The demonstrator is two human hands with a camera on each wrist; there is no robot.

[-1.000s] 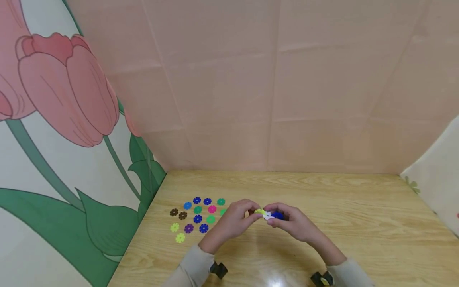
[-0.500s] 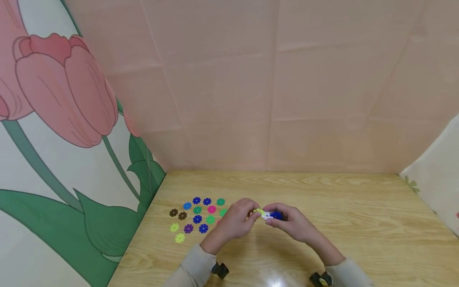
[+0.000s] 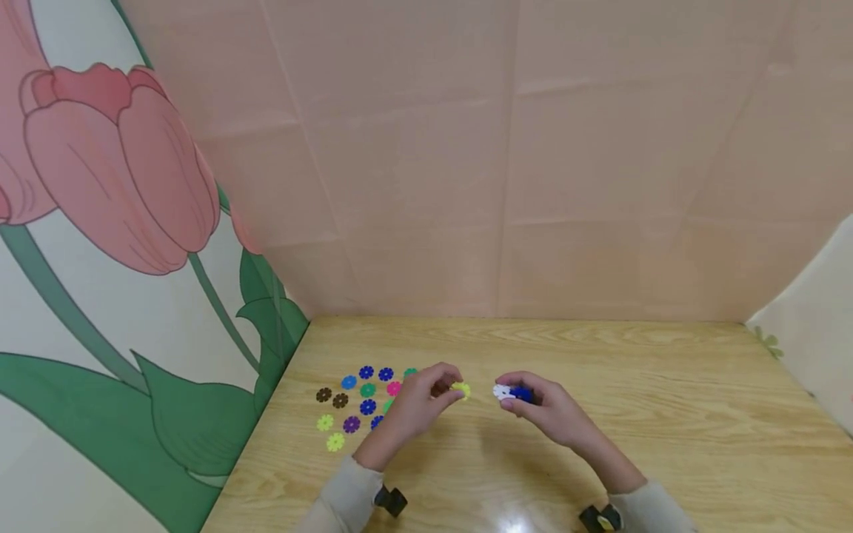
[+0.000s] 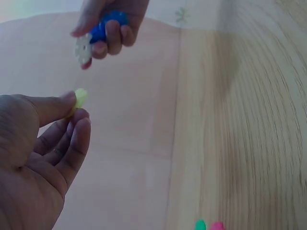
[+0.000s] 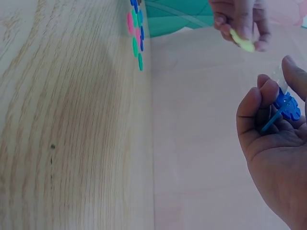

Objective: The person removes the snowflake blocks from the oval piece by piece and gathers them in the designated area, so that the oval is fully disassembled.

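Above the table my left hand point(image 3: 421, 400) pinches a yellow flower-shaped interlocking disc point(image 3: 462, 389) between thumb and fingertips. To its right, my right hand point(image 3: 553, 411) grips a white disc point(image 3: 501, 392) joined to blue discs point(image 3: 522, 394). A gap separates the yellow disc from the white one. In the left wrist view the white disc point(image 4: 83, 48) stands out past the right fingertips. The right wrist view shows a blue disc point(image 5: 289, 106) and another blue piece edge-on point(image 5: 273, 120), partly hidden by the curled fingers.
Several loose flower discs lie flat on the wooden table point(image 3: 666, 392) at the left, among them a purple disc point(image 3: 351, 424) and a brown disc point(image 3: 323, 395). My left hand and forearm cover some of them. A pink sheet point(image 3: 413, 185) hangs behind the table.
The yellow disc, earlier against the white one, is now apart from it. My left hand has moved left with it; the right hand has shifted slightly right with the white and blue discs.
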